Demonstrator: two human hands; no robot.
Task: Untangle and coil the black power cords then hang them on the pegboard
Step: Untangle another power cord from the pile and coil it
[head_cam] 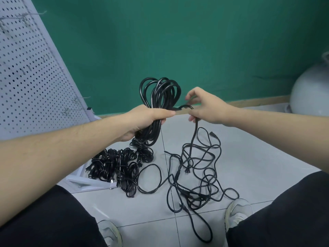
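The coil (160, 97) of black cord stands up in the air in front of the person, its loops rising above the left hand (147, 122), whose fingers are curled tight round the gathered middle of the bundle with the thumb laid across the top. Just beside it the right hand (204, 107) pinches the cord's free run between thumb and fingertips, the other fingers loosely bent, and from there the tail (195, 138) drops straight to the tangle (199, 175) on the floor (249, 157) between the shoes. The likely trouble is there: the tail seems to run into crossed loops and other plugs, so pulling more length up could tighten a knot or drag a second cord along. If the left grip slackens while the right hand feeds a new loop, the coil could spring apart. Left of the tangle lies a pile (117, 166) of bundled cords, partly on a white frame (85, 182); no box or bin shows, so nothing is contained. The pegboard (26, 68) leans at far left, its hooks (78, 99) seemingly bare.
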